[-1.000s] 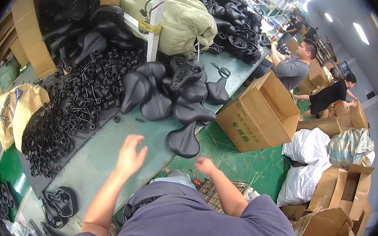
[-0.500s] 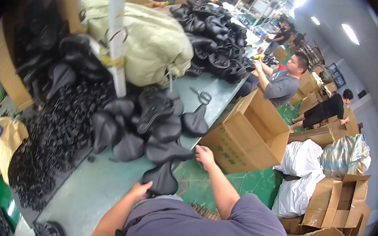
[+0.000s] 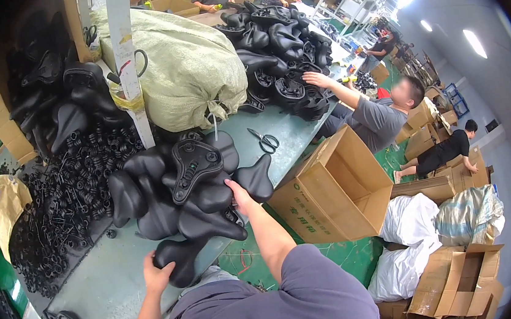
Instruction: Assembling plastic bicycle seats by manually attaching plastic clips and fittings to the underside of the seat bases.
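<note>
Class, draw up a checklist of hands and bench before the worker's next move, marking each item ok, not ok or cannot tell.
1. Left hand touching the nearest seat: ok.
2. Right hand at the seat pile: ok, on its right side.
3. Firm grip: cannot tell for either hand.
4. Scissors clear of both hands: ok.
5. Seats separated: not ok, they overlap.
6. Box open: ok.

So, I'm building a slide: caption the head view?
Both hands at black saddles heaped on a worktable.
</note>
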Motion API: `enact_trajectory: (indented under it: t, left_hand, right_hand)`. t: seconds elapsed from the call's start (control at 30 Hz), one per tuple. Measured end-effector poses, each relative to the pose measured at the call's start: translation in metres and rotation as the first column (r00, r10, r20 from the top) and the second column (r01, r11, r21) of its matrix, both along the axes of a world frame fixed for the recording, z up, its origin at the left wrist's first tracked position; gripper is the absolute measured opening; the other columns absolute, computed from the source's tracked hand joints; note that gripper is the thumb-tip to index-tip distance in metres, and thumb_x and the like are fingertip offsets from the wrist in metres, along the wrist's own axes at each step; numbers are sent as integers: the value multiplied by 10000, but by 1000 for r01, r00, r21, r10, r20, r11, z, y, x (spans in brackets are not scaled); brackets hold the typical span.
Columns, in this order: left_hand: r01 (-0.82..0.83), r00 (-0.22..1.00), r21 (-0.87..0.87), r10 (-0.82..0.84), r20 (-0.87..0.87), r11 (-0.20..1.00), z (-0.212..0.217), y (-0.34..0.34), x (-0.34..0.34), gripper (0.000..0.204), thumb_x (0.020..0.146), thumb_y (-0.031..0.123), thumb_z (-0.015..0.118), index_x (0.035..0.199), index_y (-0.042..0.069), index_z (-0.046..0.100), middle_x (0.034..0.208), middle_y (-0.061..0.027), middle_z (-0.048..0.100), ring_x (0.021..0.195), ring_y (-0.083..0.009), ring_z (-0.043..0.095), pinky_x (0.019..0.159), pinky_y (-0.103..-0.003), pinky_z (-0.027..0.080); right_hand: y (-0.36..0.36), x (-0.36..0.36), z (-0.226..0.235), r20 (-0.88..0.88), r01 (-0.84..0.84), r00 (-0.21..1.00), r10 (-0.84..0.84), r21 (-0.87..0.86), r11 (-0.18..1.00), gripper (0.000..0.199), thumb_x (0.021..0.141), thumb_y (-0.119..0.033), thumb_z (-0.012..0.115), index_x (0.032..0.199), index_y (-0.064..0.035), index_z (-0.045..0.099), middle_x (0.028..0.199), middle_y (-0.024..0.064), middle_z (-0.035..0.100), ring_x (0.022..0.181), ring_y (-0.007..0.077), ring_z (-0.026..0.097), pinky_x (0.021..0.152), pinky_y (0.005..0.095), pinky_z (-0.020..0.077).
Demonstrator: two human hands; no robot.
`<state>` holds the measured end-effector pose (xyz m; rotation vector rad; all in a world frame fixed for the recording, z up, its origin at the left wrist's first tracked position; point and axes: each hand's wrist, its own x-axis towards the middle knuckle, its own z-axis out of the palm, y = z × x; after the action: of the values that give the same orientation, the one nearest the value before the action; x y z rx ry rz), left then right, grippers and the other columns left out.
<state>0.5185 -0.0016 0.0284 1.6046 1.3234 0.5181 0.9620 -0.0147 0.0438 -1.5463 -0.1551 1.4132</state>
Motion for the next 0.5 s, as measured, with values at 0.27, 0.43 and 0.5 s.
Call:
enact_trajectory:
  t: [0.27, 0.43, 0.5]
  left_hand:
    - [349, 846, 505, -33, -532, 790, 68, -20, -153, 812, 709, 106, 844, 1460, 69, 539, 1281, -173, 608, 1194, -398, 576, 1024, -518, 424]
    - [293, 739, 569, 195, -645, 768, 38, -47, -237, 804, 760, 126, 803, 1503, 49, 505, 1323, -180, 607, 1227, -388, 580, 1064, -533, 430]
    - [229, 716, 610, 293, -633, 759, 13, -67, -271, 738, 768, 122, 792, 1448, 26, 521, 1302, -187, 616, 1202, -394, 589, 1045, -533, 436]
  right_hand:
    - [-28, -104, -14, -53, -77, 996, 73, -87, 993, 1119, 887, -626, 746, 1722, -269, 92, 1654, 202, 363, 1409, 562, 434, 1163, 685, 324]
    - [-38, -164, -4, -56, -149, 988, 145, -84, 985, 943, 910, -626, 731, 1632, -223, 276, 1578, 217, 413, 1349, 550, 488, 1068, 647, 446]
    - [-24, -209, 27, 33, -88, 995, 92, -118, 989, 862, 904, -543, 786, 1567, -135, 417, 1476, 203, 538, 1305, 448, 547, 1050, 556, 479]
